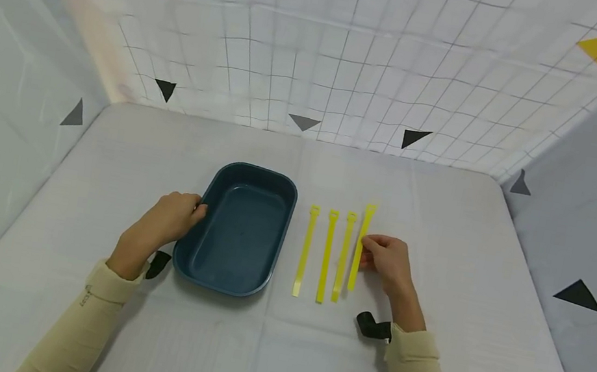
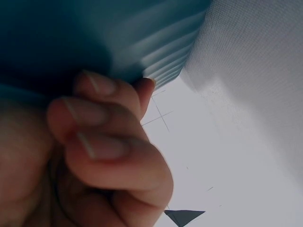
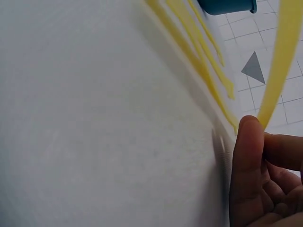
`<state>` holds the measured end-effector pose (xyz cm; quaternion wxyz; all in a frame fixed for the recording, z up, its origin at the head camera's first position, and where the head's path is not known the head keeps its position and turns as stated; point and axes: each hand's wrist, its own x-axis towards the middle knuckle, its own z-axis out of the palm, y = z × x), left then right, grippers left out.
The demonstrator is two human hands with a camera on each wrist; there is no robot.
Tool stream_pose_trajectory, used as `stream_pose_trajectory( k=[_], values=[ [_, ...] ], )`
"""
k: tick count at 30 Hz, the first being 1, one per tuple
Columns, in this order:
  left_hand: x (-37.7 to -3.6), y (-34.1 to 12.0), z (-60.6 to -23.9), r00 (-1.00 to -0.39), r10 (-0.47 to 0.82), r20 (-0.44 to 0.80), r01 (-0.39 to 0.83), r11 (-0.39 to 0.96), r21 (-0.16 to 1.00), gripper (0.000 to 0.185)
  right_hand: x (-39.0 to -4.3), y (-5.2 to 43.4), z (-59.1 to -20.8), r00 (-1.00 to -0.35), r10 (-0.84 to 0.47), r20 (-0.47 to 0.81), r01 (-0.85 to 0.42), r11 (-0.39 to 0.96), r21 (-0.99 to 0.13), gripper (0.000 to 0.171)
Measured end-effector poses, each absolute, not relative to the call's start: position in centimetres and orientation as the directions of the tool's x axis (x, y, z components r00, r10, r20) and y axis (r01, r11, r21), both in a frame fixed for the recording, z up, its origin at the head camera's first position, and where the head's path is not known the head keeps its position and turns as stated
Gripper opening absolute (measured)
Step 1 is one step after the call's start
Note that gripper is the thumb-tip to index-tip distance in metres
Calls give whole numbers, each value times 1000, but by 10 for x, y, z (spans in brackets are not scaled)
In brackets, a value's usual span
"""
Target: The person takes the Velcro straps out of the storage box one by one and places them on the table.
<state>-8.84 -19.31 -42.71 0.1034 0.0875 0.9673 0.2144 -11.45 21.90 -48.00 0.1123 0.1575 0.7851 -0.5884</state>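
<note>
Nearest you, both sleeves come in from the bottom edge, cream-coloured, each with a dark strap at the wrist.

Your left hand sits at the left rim of the dark blue tray, fingers curled against the tray's ribbed outer wall; the left wrist view shows the fingertips pressed to that wall, thumb side hidden, so it reads as a grip on the rim.

Your right hand pinches the rightmost yellow strap about midway along its length. The right wrist view shows that strap lifted off the cloth, rising from the fingers.

Just left of it, three more yellow straps lie flat and parallel on the white table cloth, between the held one and the tray, not touching either.

Beyond: the gridded white back wall with yellow and black triangle marks.
</note>
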Motion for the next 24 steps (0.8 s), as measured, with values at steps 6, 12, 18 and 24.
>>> stream_pose_trajectory(
  k=[6,12,18,24],
  values=[
    [-87,-193,-427,-965,210,-158,125,896,427,27,-113,218,-484,-926,111,-361,378,275,-884,29],
    [-87,-193,-428,-965,206,-160,120,895,430,27,-112,219,-486,-929,119,-350,370,283,-885,27],
    [-87,-193,-427,-965,201,-165,114,897,428,27,-111,219,-485,-939,100,-330,344,343,-874,23],
    [-88,-191,-427,-965,206,-165,118,896,428,27,-111,219,-482,-954,74,-289,293,413,-862,19]
  ],
)
